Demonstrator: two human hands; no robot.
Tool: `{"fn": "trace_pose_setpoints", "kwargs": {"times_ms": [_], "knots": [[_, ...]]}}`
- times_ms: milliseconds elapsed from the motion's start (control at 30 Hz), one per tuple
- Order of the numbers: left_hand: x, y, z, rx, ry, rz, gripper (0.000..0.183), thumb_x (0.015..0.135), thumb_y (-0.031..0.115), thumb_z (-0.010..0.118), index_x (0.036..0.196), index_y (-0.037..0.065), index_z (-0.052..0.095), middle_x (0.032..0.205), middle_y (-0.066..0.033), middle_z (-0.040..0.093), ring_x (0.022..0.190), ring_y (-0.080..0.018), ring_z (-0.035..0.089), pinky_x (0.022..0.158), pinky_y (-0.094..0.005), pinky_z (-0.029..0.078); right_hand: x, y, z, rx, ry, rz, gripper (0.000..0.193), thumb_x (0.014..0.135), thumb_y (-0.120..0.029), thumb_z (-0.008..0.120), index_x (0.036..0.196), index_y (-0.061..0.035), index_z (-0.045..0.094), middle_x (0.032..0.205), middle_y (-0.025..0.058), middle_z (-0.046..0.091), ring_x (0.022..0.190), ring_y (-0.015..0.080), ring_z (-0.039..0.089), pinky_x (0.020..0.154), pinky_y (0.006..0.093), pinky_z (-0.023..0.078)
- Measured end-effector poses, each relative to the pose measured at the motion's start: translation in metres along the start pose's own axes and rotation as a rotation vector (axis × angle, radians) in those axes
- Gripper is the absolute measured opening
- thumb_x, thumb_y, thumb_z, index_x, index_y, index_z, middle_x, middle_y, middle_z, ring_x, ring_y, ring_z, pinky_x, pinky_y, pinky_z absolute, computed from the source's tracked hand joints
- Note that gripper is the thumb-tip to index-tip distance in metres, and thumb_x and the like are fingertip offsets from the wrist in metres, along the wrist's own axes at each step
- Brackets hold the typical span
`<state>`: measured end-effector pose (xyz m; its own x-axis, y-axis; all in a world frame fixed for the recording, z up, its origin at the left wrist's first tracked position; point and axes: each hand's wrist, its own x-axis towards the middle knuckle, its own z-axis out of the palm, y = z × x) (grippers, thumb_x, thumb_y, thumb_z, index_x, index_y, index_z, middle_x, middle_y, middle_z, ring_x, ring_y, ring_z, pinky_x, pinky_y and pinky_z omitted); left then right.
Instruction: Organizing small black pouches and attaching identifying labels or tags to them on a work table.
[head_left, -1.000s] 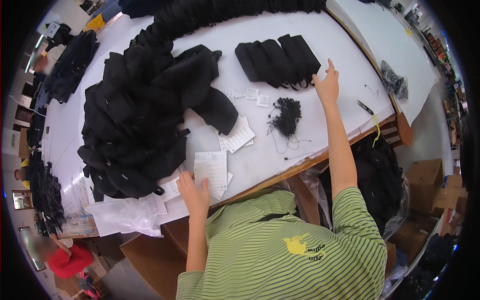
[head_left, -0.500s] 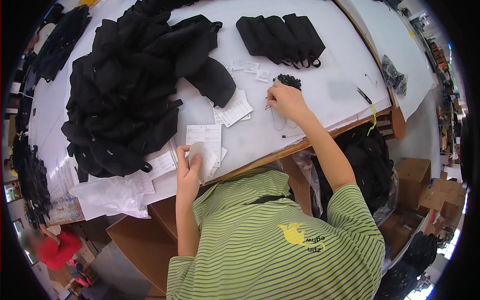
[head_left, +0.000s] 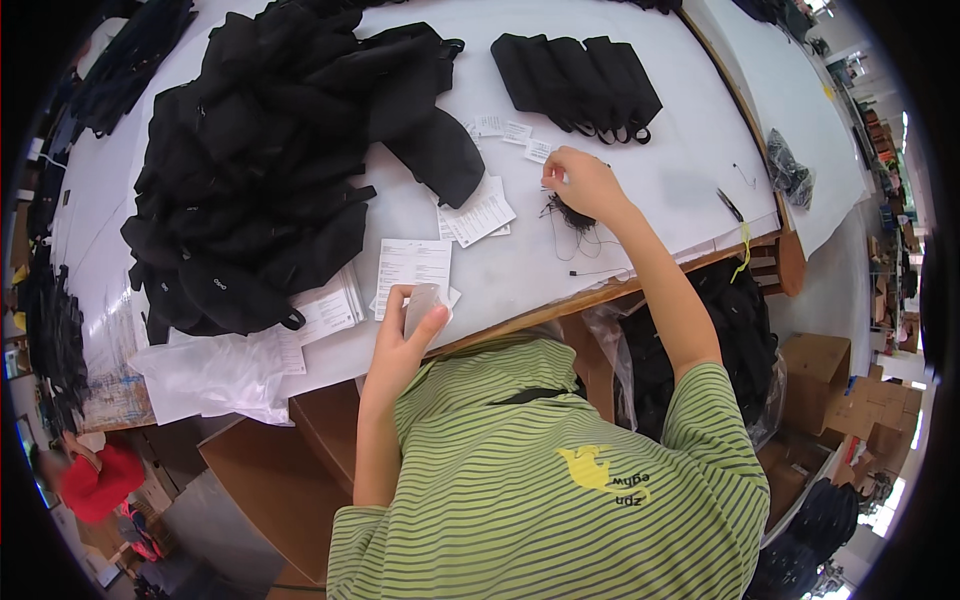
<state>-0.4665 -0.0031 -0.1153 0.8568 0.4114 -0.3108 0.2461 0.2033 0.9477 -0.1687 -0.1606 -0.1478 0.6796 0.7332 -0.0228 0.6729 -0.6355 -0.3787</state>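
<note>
Pinched cords (head_left: 572, 215) over white table (head_left: 640, 140)

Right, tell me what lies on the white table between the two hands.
Head view: white printed paper sheets lie between left hand and right hand.

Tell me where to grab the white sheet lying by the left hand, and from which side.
Take the white sheet by its near short edge, coming from the table's front edge. It lies flat; that end sits right beside the left hand and looks clear, whereas its far end nears the pile of black garments.
</note>
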Motion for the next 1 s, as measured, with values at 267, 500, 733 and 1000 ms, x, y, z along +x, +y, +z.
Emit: {"fn": "trace_pose_setpoints", "kwargs": {"times_ms": [267, 500, 733, 1000], "knots": [[0.0, -0.003, 0.006, -0.082, -0.012, -0.049, 0.034, 0.089, 0.029, 0.066, 0.107, 0.007, 0.047, 0.095, -0.0041, 0.055, 0.085, -0.0084, 0.049, 0.071, -0.0223, 0.041, -0.003, -0.003, 0.004, -0.103, -0.041, -0.034, 0.011, 0.076, -0.019, 0.069, 0.079, -0.0092, 0.065, 0.086, 0.0056, 0.06, 0.083, 0.0261, 0.063, 0.073, 0.0389, 0.05], [0.0, -0.006, 0.006, -0.113, -0.021, -0.07, 0.034, 0.089, 0.029, 0.066, 0.106, 0.007, 0.047, 0.095, -0.0042, 0.055, 0.082, -0.0081, 0.049, 0.066, -0.0223, 0.041, -0.006, -0.006, -0.004, -0.044, 0.027, -0.006, 0.011, 0.079, -0.019, 0.068, 0.079, -0.0084, 0.065, 0.082, 0.0035, 0.059, 0.074, 0.0222, 0.059, 0.067, 0.0337, 0.047], [0.001, -0.004, 0.008, -0.051, -0.032, -0.051, 0.049, 0.084, 0.028, 0.072, 0.115, 0.007, 0.041, 0.096, -0.0062, 0.053, 0.083, -0.011, 0.05, 0.069, -0.0242, 0.043, -0.01, -0.025, -0.063, 0.771, 0.4, 0.038, 0.008, 0.09, -0.012, 0.059, 0.089, -0.0043, 0.058, 0.077, 0.002, 0.06, 0.057, 0.0088, 0.05, 0.055, 0.0227, 0.04], [0.0, -0.01, 0.007, -0.021, -0.006, 0.031, 0.05, 0.084, 0.019, 0.069, 0.12, 0.009, 0.035, 0.095, -0.0046, 0.052, 0.081, -0.0104, 0.049, 0.068, -0.0233, 0.041, -0.049, -0.065, -0.111, 1.182, 0.34, -0.148, 0.007, 0.096, -0.012, 0.052, 0.098, -0.005, 0.052, 0.071, 0.0001, 0.05, 0.056, 0.0049, 0.042, 0.05, 0.0188, 0.031]]}}
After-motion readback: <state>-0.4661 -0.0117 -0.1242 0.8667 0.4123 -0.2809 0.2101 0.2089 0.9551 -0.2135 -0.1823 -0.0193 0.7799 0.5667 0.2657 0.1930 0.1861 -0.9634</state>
